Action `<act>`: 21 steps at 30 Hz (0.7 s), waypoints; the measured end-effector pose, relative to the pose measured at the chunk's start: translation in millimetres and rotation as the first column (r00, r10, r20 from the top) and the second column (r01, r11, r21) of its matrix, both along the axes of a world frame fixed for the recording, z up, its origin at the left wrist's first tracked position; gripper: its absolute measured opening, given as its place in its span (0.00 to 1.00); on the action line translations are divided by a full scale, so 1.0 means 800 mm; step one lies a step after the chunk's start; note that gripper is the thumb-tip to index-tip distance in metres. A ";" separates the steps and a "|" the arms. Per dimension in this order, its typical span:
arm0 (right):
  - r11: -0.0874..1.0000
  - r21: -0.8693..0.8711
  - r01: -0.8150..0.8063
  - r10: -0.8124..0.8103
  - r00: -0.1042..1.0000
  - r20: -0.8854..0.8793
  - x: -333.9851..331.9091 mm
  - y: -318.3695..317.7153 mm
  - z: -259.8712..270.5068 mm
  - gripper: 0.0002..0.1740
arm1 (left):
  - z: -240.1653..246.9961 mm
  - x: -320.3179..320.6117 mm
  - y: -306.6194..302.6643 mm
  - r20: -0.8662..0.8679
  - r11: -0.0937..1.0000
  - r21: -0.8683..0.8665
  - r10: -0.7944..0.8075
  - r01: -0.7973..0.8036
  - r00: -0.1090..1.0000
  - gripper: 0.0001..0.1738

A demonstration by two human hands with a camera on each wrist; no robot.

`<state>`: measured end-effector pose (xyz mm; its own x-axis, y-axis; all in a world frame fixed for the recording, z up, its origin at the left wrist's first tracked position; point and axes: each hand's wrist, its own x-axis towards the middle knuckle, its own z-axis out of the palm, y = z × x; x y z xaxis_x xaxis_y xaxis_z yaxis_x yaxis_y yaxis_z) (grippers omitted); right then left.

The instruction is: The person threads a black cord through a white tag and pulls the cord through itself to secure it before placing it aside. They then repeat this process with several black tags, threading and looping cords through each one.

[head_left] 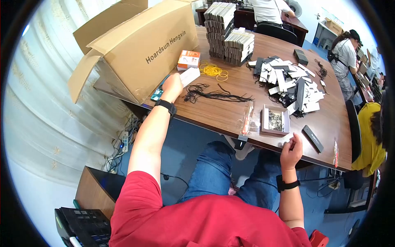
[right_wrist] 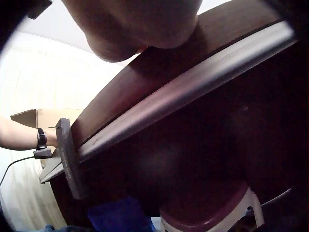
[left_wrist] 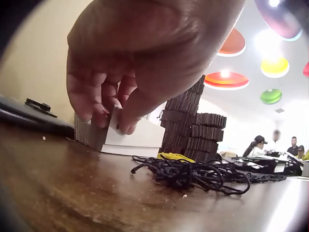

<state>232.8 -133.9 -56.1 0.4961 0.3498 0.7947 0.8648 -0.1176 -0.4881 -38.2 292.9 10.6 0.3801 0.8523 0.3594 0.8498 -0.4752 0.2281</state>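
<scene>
In the head view my left hand (head_left: 172,87) is at a white box (head_left: 190,77) near the large carton. The left wrist view shows the left hand (left_wrist: 130,63) pinching the upper edge of the white box (left_wrist: 133,137) between thumb and fingers, low over the table. Black cords (head_left: 205,94) lie beside it, with yellow bands (head_left: 214,71) behind. My right hand (head_left: 291,153) is at the table's front edge, fingers loosely bent and nothing visible in them, between an open box of small parts (head_left: 264,119) and a black bar (head_left: 312,138). Only part of the right hand (right_wrist: 140,24) shows in the right wrist view.
A large open carton (head_left: 152,49) stands at the left. Stacked grey-brown pieces (head_left: 220,31) rise at the back, beside an orange-white box (head_left: 189,59). White and black pieces (head_left: 290,82) are heaped at the right. A clear packet (head_left: 247,119) lies near the front edge.
</scene>
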 end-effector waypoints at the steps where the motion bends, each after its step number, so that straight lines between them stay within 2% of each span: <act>1: 1.000 0.005 -0.004 0.004 1.000 0.024 -0.001 0.002 0.003 0.18 | 0.006 0.000 -0.005 0.004 1.000 -0.003 0.013 -0.013 1.000 0.09; 6: 1.000 0.005 -0.004 0.004 0.999 0.037 0.000 0.002 0.007 0.15 | 0.009 -0.012 0.007 0.160 1.000 0.004 0.019 -0.020 0.987 0.08; 8: 1.000 -0.019 0.007 -0.007 0.999 0.031 0.002 -0.001 0.002 0.15 | 0.016 -0.017 -0.004 0.253 0.995 0.088 -0.069 0.048 0.965 0.05; 10: 1.000 0.018 -0.017 0.016 0.999 0.039 0.002 0.000 0.005 0.17 | 0.060 -0.014 -0.085 0.476 0.970 0.084 -0.239 0.227 0.846 0.03; 12: 0.997 0.055 -0.063 0.070 0.989 -0.130 -0.006 -0.003 0.010 0.18 | 0.081 -0.011 -0.186 0.750 0.877 -0.044 -0.288 0.479 0.596 0.02; 14: 0.995 0.044 -0.090 0.093 0.994 -0.056 -0.020 -0.012 0.025 0.18 | 0.086 -0.016 -0.275 0.657 0.760 0.064 -0.520 0.647 0.546 0.03; 15: 0.993 0.038 -0.107 0.108 0.994 -0.019 -0.027 -0.014 0.033 0.18 | 0.071 -0.017 -0.298 0.621 0.664 0.080 -0.616 0.744 0.484 0.05; 16: 0.987 0.036 -0.159 0.152 0.977 0.151 -0.040 -0.017 0.033 0.19 | 0.057 -0.016 -0.318 0.584 0.556 0.089 -0.701 0.826 0.409 0.07; 17: 0.964 -0.001 -0.266 0.262 0.947 0.186 -0.060 -0.021 0.040 0.22 | 0.040 -0.013 -0.337 0.663 0.507 -0.033 -0.633 0.861 0.398 0.08; 18: 0.921 -0.037 -0.389 0.390 0.911 0.137 -0.085 -0.021 0.053 0.27 | 0.022 -0.009 -0.352 0.733 0.438 -0.151 -0.552 0.886 0.398 0.09; 19: 0.876 -0.113 -0.468 0.475 0.880 0.033 -0.103 -0.019 0.050 0.31 | 0.003 -0.003 -0.359 0.744 0.420 -0.206 -0.520 0.884 0.420 0.10; 20: 0.831 -0.193 -0.522 0.509 0.853 -0.117 -0.123 -0.013 0.053 0.29 | -0.011 0.000 -0.363 0.752 0.399 -0.261 -0.487 0.879 0.445 0.11; 21: 0.797 -0.301 -0.523 0.469 0.851 -0.236 -0.140 -0.012 0.051 0.22 | -0.015 0.005 -0.363 0.705 0.417 -0.303 -0.507 0.857 0.496 0.12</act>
<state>120.5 -143.1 -15.0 0.2768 0.8133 0.5118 0.7742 0.1267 -0.6201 -34.4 2.4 -1.7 0.8683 0.4341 0.2400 -0.0173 -0.4570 0.8893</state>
